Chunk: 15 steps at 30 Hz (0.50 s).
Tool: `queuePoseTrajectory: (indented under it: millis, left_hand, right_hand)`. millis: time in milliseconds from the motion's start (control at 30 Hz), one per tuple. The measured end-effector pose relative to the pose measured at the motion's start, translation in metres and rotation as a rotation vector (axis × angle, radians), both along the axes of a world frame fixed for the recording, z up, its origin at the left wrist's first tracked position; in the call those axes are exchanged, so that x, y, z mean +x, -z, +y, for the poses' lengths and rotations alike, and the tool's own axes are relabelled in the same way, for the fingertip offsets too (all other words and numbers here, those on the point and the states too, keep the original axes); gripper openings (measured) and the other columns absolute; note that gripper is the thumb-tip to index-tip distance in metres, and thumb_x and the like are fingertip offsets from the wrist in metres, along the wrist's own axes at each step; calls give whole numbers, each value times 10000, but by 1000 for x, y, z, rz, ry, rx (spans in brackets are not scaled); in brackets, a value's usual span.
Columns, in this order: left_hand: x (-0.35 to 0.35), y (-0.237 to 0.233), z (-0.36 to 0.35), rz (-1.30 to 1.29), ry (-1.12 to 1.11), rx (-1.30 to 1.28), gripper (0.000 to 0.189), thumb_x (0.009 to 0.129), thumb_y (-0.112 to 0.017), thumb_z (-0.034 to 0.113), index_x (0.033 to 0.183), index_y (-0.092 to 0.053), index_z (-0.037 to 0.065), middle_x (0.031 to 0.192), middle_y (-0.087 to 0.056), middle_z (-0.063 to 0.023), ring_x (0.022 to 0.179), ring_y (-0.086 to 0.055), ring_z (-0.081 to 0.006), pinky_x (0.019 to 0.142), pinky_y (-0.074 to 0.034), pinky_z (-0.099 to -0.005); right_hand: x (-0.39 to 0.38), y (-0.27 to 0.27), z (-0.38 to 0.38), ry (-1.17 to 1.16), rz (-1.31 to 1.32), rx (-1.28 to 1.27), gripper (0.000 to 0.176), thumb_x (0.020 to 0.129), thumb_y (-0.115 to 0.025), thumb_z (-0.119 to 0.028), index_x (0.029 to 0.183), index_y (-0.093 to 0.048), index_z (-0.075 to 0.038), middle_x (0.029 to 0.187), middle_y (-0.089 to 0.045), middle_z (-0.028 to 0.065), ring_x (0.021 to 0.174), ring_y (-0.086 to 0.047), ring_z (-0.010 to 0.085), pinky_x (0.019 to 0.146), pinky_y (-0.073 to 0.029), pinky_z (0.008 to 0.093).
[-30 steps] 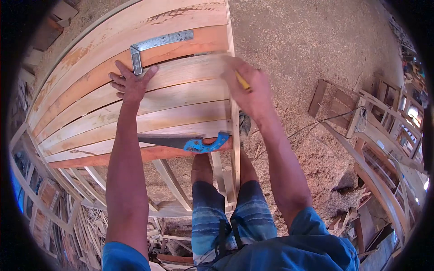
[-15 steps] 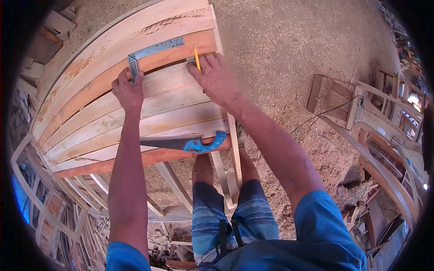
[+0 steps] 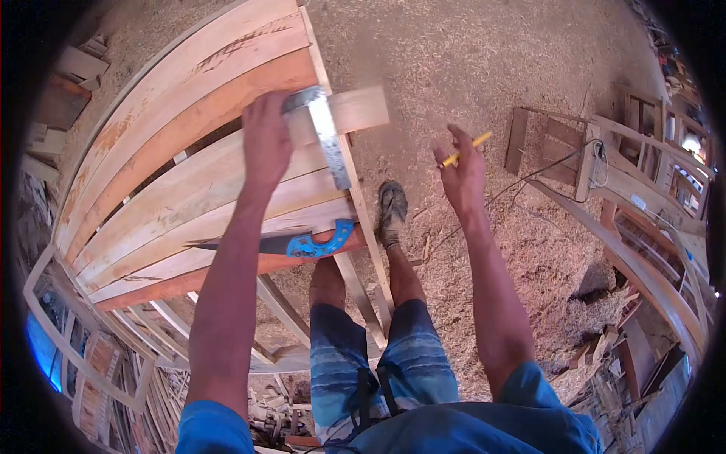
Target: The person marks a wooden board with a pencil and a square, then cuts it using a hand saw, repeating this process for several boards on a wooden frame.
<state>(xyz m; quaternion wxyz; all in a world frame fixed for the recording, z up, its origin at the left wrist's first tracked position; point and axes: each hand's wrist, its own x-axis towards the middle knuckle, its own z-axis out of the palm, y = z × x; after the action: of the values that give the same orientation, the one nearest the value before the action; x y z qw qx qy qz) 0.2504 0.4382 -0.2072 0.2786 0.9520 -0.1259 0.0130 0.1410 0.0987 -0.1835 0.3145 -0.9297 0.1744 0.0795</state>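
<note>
My left hand (image 3: 266,144) grips the handle end of a metal try square (image 3: 327,136), whose shiny blade points toward me across the right end of the wooden slats. Beneath the square lies a pale plank (image 3: 361,111), its end sticking out past the upright edge strip (image 3: 363,193). Dark gaps show between this plank and the orange plank (image 3: 291,74) above it. Off to the right, over the floor, my right hand (image 3: 463,174) holds a yellow pencil (image 3: 467,150) between its fingers. The hands are slightly blurred.
A handsaw (image 3: 321,240) with a blue handle rests on the lower slats, close to my legs. Sawdust (image 3: 439,68) covers the floor. A wooden frame structure (image 3: 628,174) with a cable stands at right. Scrap wood (image 3: 265,416) is piled at the lower left.
The try square has moved right and turned, its blade now pointing toward me. My right hand has left the slats with the pencil. The pale plank now juts past the edge strip.
</note>
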Motion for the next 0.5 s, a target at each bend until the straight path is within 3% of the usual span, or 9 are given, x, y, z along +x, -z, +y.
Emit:
queuePoseTrajectory:
  millis: [67,167,233,433,500]
  left_hand:
    - [4,1,-35,1,33,27,424,933,-630,-43,1348,-617,44,1332,-624,-154,1275,-545,-370,1123,-408,-483]
    - [14,13,-70,-64,0,41,450,899,-630,-33,1338,-626,70,1319,-611,-138,1252,-543,-361,1119,-405,-502]
    - [16,13,-81,-57,-38,74,450,888,-632,1,1334,-625,62,1305,-610,-145,1246,-537,-369,1119,-395,-518]
    - [12,25,-82,-71,-30,38,434,908,-631,129,1340,-647,88,1302,-605,-156,1247,-513,-383,1119,-372,-531]
    - [9,33,-82,-125,-24,33,419,936,-639,174,1349,-658,103,1298,-609,-153,1242,-512,-377,1119,-370,-523]
  right_hand:
    - [-37,16,-13,120,35,104,432,1008,-758,-211,1396,-620,-80,1265,-716,247,1082,-736,393,910,-605,469]
    - [-76,19,-2,214,116,144,395,1032,-730,-189,1394,-623,-72,1232,-739,224,1045,-753,346,883,-607,448]
    - [-87,15,11,298,159,284,399,1045,-710,-217,1404,-637,-57,1256,-737,217,1120,-734,309,933,-597,419]
    - [-82,13,39,377,131,538,400,1077,-685,-247,1426,-634,-60,1274,-735,203,1174,-711,255,982,-578,382]
    - [-69,8,46,379,94,570,392,1077,-679,-212,1425,-617,-43,1185,-731,181,1058,-706,222,936,-572,361]
